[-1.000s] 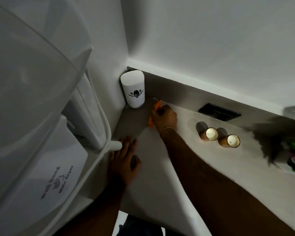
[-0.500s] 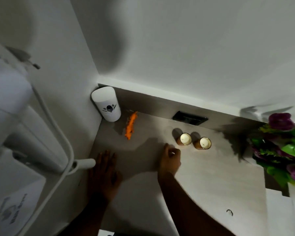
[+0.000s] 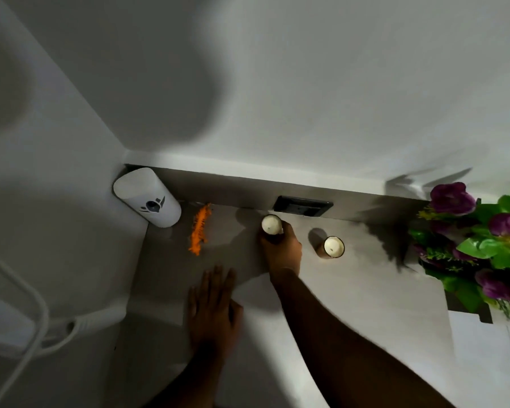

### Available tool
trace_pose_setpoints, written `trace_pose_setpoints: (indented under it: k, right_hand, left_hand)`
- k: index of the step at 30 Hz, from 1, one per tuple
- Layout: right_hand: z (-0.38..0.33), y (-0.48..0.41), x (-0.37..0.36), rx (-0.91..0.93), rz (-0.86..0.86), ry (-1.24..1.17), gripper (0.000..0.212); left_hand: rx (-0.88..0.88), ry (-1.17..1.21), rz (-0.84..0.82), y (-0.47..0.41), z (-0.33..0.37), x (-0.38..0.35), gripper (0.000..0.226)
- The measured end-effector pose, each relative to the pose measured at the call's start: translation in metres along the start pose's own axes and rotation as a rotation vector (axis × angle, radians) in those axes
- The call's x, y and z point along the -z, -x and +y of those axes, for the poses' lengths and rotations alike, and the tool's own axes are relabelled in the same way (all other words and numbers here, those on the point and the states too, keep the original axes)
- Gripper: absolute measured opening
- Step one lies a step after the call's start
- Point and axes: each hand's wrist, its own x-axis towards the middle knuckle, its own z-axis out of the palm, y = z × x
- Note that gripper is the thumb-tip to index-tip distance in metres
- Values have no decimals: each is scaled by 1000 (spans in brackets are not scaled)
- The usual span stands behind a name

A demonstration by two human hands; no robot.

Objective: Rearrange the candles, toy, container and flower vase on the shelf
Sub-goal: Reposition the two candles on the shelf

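The flower vase itself is cut off at the shelf's right edge; only its purple flowers [image 3: 483, 242] show. The grey shelf [image 3: 351, 304] fills a white-walled corner. The right hand [image 3: 283, 248] has its fingers wrapped round one candle [image 3: 271, 224] near the back edge; the other candle [image 3: 334, 246] stands beside it. The left hand [image 3: 212, 310] lies flat, released. The orange toy [image 3: 199, 229] runs front to back beside the white container [image 3: 149, 195] in the back left corner.

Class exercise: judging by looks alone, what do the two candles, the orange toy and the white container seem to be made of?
Held candle and free candle: pale matte wax, apparently in brown glass jars with shiny rims. Orange toy: fuzzy, bristly outline, perhaps soft plastic or fibre. White container: smooth, slightly glossy, probably plastic with a printed dark logo.
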Motion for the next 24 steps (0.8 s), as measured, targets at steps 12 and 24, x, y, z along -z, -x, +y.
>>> trace_pose_setpoints:
  k: [12, 24]
  right_hand:
    - [-8, -6, -9, -25, -26, 4, 57]
    - [60, 18, 76, -280, 354, -242, 59]
  left_hand:
    - [17, -15, -47, -2, -1, 5, 78]
    - [13, 8, 16, -2, 2, 5, 75]
